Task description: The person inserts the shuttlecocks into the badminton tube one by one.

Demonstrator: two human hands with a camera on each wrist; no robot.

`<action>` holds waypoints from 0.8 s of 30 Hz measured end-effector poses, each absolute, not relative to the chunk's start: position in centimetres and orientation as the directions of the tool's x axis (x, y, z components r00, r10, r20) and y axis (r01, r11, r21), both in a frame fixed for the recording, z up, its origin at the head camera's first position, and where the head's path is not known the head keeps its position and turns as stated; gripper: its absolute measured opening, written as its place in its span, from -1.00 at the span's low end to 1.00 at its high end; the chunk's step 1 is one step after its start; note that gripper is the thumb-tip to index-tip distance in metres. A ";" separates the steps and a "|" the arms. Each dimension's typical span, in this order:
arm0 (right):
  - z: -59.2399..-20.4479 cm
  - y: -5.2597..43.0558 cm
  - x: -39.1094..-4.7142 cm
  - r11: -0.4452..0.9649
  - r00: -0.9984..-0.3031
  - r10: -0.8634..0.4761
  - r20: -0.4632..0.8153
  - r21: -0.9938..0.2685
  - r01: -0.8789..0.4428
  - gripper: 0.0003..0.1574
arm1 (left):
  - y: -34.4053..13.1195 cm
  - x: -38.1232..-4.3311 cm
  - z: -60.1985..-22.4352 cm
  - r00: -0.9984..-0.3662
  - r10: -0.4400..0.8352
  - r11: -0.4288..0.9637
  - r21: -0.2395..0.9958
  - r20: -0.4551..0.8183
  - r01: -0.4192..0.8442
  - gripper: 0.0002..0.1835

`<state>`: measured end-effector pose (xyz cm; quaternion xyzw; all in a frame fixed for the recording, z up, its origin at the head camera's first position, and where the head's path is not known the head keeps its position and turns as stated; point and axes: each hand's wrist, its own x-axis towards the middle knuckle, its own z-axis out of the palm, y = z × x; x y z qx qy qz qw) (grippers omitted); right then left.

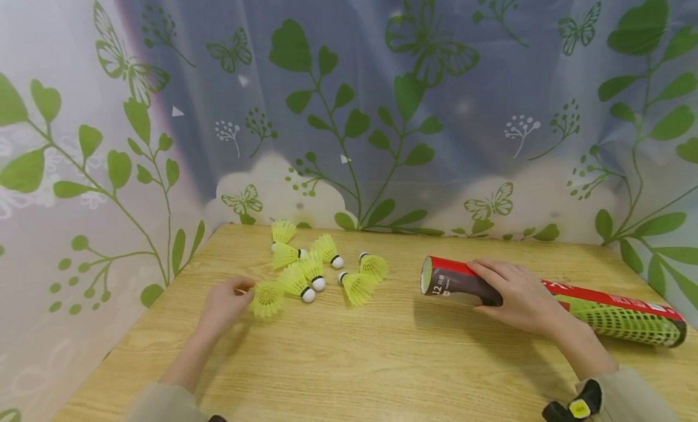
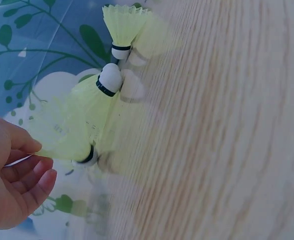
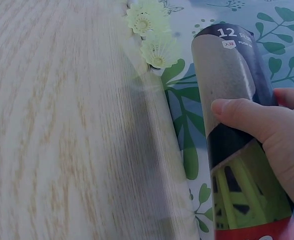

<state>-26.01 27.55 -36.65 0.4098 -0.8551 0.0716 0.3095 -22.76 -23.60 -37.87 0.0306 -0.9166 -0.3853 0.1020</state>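
At the left of the pile, my left hand (image 1: 226, 304) pinches the skirt edge of a yellow shuttlecock (image 1: 267, 301) between thumb and fingertips. In the left wrist view this shuttlecock (image 2: 62, 132) has its white base pointing away from the hand. Several other yellow shuttlecocks (image 1: 357, 287) with white bases lie on the table to its right and behind it. My right hand (image 1: 523, 294) grips a long red, black and green shuttlecock tube (image 1: 627, 319) around its upper part. The tube's left end faces the pile and shows a pale inside. The palm side of the right hand is hidden.
A wooden table (image 1: 349, 355) bears everything. Behind it and along its left side hangs a curtain (image 1: 349, 119) printed with green leaves and butterflies. A dark strap with a yellow piece (image 1: 580, 408) sits at the right wrist.
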 end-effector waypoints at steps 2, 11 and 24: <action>-36.7 27.5 -26.0 0.655 -0.473 -0.657 0.587 0.133 -0.744 0.11 | -23.8 -22.7 -37.9 -0.975 -0.140 0.703 0.711 0.174 0.026 -0.68; -36.7 27.5 -26.0 0.635 -0.446 -0.660 0.604 0.131 -0.762 -0.04 | -24.1 -22.7 -37.6 -0.973 -0.155 0.697 0.717 0.171 0.015 -0.69; -36.6 27.5 -26.0 0.655 -0.464 -0.649 0.603 0.131 -0.745 -0.01 | -22.2 -22.8 -37.0 -0.973 -0.129 0.604 0.793 0.191 0.075 -0.74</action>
